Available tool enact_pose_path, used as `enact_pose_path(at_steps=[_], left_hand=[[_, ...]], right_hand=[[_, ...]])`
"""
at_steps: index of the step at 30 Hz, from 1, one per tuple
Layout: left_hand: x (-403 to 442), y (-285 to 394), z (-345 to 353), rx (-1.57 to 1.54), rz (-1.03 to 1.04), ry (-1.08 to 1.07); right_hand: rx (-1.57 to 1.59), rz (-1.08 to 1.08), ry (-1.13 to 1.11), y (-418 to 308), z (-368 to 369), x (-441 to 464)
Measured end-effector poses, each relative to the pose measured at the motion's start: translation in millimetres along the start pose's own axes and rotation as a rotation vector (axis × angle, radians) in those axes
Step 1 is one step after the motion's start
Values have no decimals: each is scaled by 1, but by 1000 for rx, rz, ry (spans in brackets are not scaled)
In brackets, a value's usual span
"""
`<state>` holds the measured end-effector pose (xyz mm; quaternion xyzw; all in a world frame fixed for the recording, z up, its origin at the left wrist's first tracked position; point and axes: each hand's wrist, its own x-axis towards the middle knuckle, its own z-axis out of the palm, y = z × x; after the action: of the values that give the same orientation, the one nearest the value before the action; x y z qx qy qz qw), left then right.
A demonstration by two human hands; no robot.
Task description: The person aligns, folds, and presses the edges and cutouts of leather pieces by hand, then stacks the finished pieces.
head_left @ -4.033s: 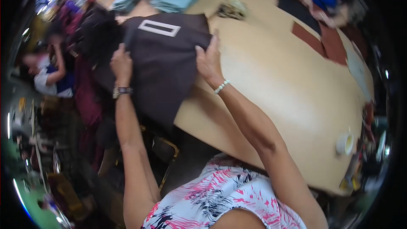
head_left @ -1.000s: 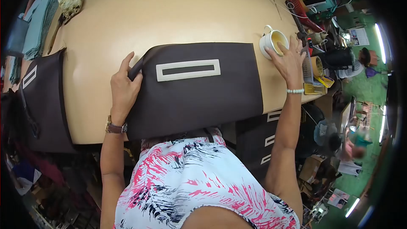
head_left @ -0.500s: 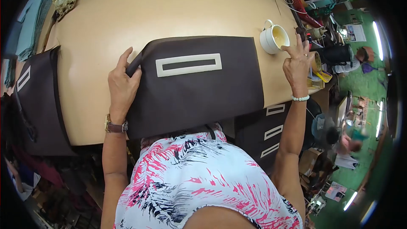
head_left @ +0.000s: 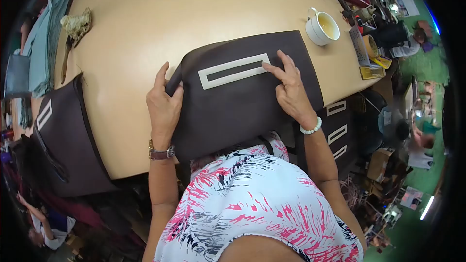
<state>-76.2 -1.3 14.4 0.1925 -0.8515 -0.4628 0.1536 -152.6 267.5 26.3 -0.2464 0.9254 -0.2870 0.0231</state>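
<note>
A dark brown sheet lies over the front edge of the tabletop, its left edge curled up. On it is a pale rectangular frame with a dark slot in the middle. My left hand pinches the curled left edge between thumb and fingers. The index fingertip of my right hand touches the right end of the pale frame, its other fingers apart and holding nothing. Beyond the sheet's upper right corner stands a white cup with yellowish contents.
On the left, another dark piece with a pale frame hangs over the table edge. Folded blue-green cloth and a crumpled pale lump lie at upper left. A grey basket stands at the right edge. A person is at lower left.
My right hand has moved from beside the cup, left and down, onto the pale frame. My left hand still grips the curled edge. The view has turned a little.
</note>
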Motion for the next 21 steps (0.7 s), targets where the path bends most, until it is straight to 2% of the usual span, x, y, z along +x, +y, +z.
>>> enact_pose_path(at_steps=[3,6,12,15,18,21], left_hand=[[0,4,-4,91,3,-39],[-1,2,-3,32,8,-39],[-2,0,-4,-4,-10,-53],[-3,1,-4,4,-19,-62],[-3,1,-6,30,-11,-46],[-3,5,-15,14,-63,-39]], right_hand=[[-146,44,-29,1,15,0],[-371,78,-70,-10,15,2],[-925,26,-48,-19,17,7],[-1080,27,-111,-32,20,2],[-1006,-52,-48,-33,18,-3],[-1101,-8,-88,-26,14,8]])
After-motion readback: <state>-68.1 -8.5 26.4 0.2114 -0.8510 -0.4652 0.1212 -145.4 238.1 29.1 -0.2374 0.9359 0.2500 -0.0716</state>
